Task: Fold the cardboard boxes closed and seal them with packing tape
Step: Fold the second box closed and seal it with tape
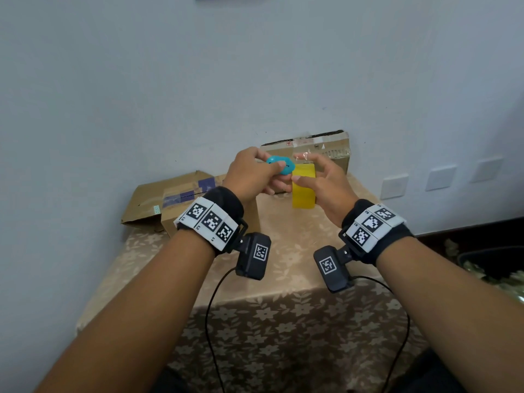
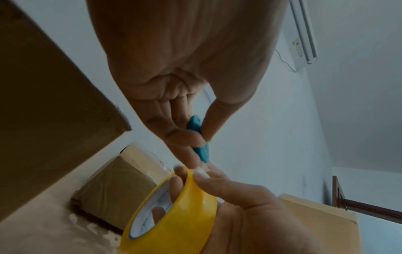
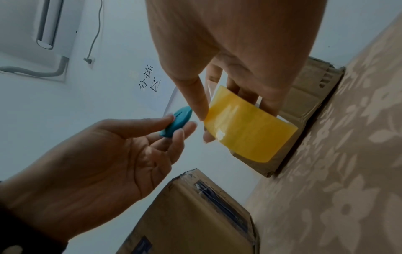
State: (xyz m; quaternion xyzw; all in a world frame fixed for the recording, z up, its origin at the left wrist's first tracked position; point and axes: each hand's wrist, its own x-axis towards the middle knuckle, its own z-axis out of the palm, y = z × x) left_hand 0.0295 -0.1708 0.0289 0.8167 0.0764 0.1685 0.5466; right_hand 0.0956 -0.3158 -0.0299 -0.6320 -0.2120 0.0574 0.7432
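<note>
Tape roll: yellow packing tape roll (image 1: 304, 186), held up above the table (image 1: 283, 236), between both hands and in front of the far box.
Right hand: right hand (image 1: 326, 188) has fingers through the roll's core and the thumb (image 2: 217, 184) pressed on its outer face; a short clear strip lifts off near the fingertips.
Left hand: left hand (image 1: 252, 177) pinches a small teal cutter (image 1: 280, 164) between thumb and forefinger, the other fingers loosely curled; the cutter's tip sits just beside the roll's top edge.
Near box: cardboard box (image 1: 181, 205) on the table at left, closed, with dark blue tape along its top seam; a loose flap lies beside it.
Far box: second cardboard box (image 1: 323, 148) against the wall (image 1: 255, 66), partly hidden by the hands; it carries a small red mark, too small to read.
Writing: printing inside the roll's core is blurred; handwritten characters on a wall sheet (image 3: 150, 80) are not legible.
Table cover: beige floral cloth.
</note>
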